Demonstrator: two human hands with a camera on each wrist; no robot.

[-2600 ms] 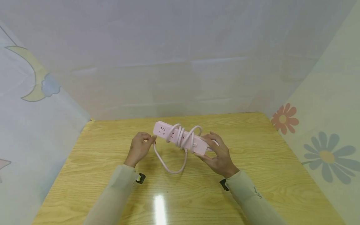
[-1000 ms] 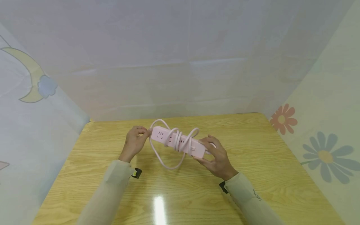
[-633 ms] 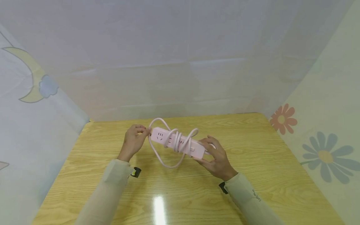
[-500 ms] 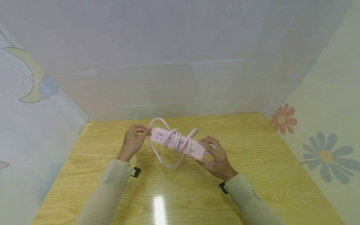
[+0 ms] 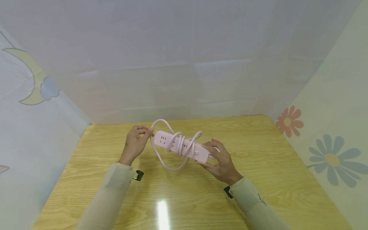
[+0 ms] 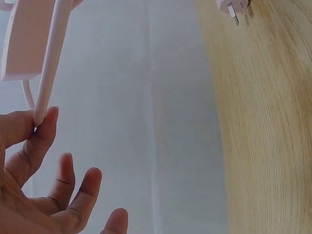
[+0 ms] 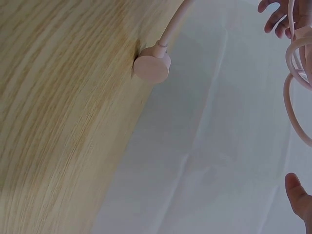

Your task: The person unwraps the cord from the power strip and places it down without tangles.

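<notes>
A pink power strip (image 5: 161,138) is held up over the table, tilted with its right end lower. Its pink cord (image 6: 52,58) winds several times around the middle, and a loose loop swings out past the left end. My left hand (image 5: 134,144) pinches that loop between thumb and index finger, the other fingers relaxed, as the left wrist view shows. With thumb and fingers, my right hand (image 5: 222,161) grips the strip's right end. The plug (image 7: 152,67) hangs at the cord's end close over the wood; its metal prongs show in the left wrist view. In the head view the strip hides it.
The wooden table (image 5: 184,198) reaches back to a pale cloth wall (image 5: 184,89). Printed cloth stands at both sides, with a moon (image 5: 33,75) on the left and flowers (image 5: 332,159) on the right. Black straps (image 5: 139,175) sit at both wrists.
The left hand has moved slightly left and up, drawing the cord loop out from the strip's left end; part of the loop now arches above the strip. The right hand keeps its grip, nearly still.
</notes>
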